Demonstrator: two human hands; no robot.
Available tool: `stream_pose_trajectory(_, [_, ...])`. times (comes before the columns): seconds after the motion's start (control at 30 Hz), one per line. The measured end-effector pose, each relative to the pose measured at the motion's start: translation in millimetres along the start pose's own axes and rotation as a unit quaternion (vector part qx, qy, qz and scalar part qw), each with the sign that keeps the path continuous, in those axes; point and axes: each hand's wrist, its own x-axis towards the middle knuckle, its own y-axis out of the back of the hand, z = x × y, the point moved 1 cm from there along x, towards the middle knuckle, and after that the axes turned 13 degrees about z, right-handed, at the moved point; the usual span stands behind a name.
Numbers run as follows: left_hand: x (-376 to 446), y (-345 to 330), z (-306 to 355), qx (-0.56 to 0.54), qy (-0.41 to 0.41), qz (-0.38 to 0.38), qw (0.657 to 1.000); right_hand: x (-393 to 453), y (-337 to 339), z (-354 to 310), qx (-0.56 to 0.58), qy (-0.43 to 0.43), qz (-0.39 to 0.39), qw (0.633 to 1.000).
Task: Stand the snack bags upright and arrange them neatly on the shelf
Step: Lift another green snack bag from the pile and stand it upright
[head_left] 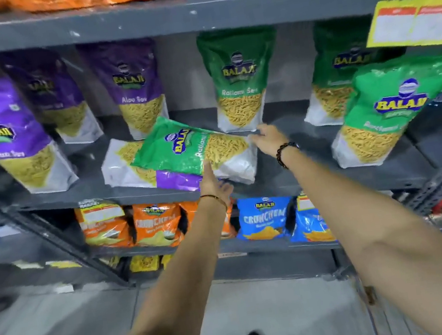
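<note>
A green snack bag (182, 147) lies on its side in the middle of the grey shelf (97, 190), on top of a purple snack bag (125, 167) that also lies flat. My left hand (213, 181) grips the green bag's front edge from below. At the bag's right end, my right hand (266, 136) holds it with fingers around the white bottom. Upright purple bags (5, 133) stand at the left, and upright green bags (238, 78) stand at the back and right.
An upper shelf (191, 14) hangs close above the bags, with a yellow price tag (413, 21) dangling at the right. Orange and blue chip bags (264, 216) fill the shelf below. A green bag (389, 110) stands near the front right edge.
</note>
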Motion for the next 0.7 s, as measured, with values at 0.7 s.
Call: stream_pose_trajectory(0.7, [4,18,36,0.191,-0.045,-0.081,0.977,22,1,29,0.236,-0.127,-0.191,0.944])
